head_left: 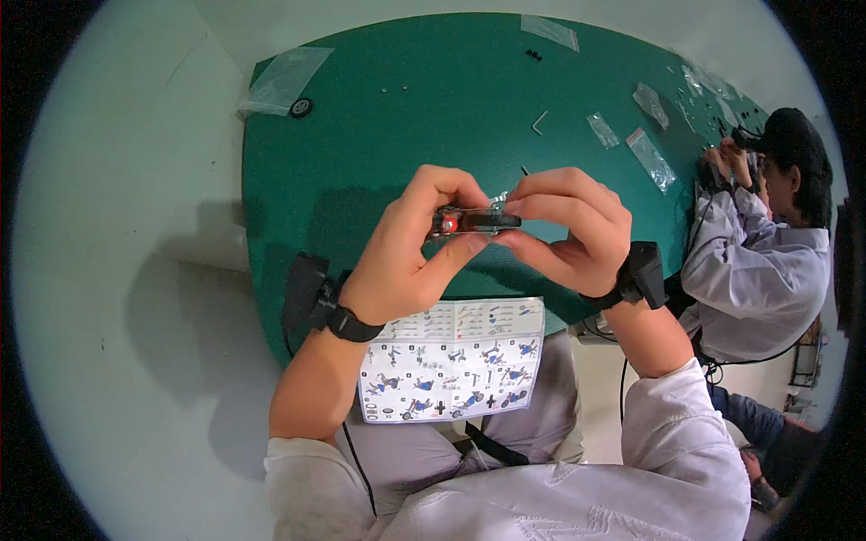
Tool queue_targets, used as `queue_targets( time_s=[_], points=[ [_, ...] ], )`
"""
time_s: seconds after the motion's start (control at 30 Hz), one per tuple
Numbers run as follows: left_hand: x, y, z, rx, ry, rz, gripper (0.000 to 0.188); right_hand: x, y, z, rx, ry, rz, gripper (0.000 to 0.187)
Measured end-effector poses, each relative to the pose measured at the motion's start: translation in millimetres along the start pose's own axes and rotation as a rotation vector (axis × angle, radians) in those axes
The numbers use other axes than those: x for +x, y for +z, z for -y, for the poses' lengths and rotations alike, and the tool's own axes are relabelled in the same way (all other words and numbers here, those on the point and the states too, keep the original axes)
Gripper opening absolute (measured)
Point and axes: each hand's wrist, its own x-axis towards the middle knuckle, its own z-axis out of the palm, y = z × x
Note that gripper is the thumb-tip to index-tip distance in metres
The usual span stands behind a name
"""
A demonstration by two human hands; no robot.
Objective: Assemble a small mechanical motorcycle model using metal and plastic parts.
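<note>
Between both hands, above the green table, is a small model part with metal side pieces, a red round piece and a black wheel-like piece. My left hand is closed round its left end, thumb below and fingers above. At the other end, my right hand pinches it with thumb and fingertips. The fingers partly cover the part, so its exact build cannot be made out. Nearer to me, a printed instruction sheet with assembly drawings lies over the table edge and my lap.
On the green table, a black wheel lies by a clear plastic bag at far left. An L-shaped hex key, small black pieces and several small bags lie right of centre. A co-worker sits at right.
</note>
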Motion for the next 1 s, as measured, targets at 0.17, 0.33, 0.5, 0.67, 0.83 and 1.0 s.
queue_targets(
  time_s=[0.17,0.33,0.5,0.67,0.83,1.0],
  points=[
    [-1.0,-2.0,-4.7,0.079,0.083,0.003,0.038,-0.2,-2.8,3.1,0.063,-0.014,-0.004,0.031],
    [2.8,-3.9,-4.9,0.180,0.214,0.062,0.043,-4.0,-5.6,3.5,0.096,-0.005,0.010,0.030],
    [12.0,0.1,-14.2,0.308,0.424,0.011,0.043,1.4,-13.1,4.1,0.137,0.001,0.053,0.030],
    [9.8,-5.9,-16.7,0.571,0.455,0.054,0.040,5.6,-17.4,-23.6,0.471,0.281,-0.017,0.023],
    [13.2,-5.6,-7.7,0.691,0.501,0.047,0.036,40.6,-1.3,-101.9,0.358,0.646,0.264,0.024],
    [13.3,-5.9,-5.5,0.720,0.492,0.011,0.034,63.4,53.8,-148.4,0.245,0.488,0.437,0.024]
  ],
)
